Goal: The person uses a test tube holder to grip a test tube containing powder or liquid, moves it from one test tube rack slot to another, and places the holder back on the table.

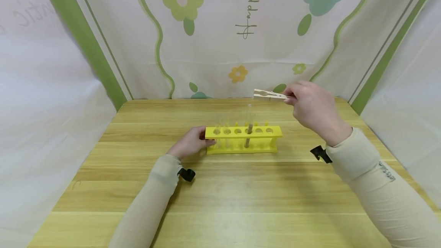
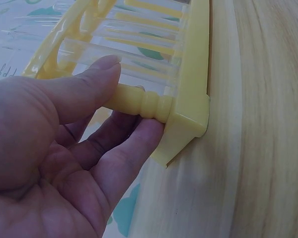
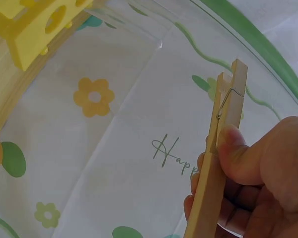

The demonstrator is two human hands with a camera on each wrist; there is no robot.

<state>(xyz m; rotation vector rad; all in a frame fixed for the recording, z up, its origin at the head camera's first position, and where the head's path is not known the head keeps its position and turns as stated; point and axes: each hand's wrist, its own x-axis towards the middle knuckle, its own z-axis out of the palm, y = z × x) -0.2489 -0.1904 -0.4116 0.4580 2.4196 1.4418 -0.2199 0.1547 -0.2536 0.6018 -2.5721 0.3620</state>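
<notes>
A yellow test tube rack stands on the table. My left hand grips its left end post, thumb on one side and fingers on the other, as the left wrist view shows. Clear test tubes stand in holes near that end. Around the middle, a taller-looking glass tube rises from the rack, with something greyish visible lower down. Above and right of the rack, my right hand holds a wooden test tube clamp. The clamp's tip points left, and nothing is seen between its jaws.
The rack and hands are over a wood-grain table. Behind it hangs a white curtain with printed flowers, and white sheets flank both sides. Black straps are on both wrists.
</notes>
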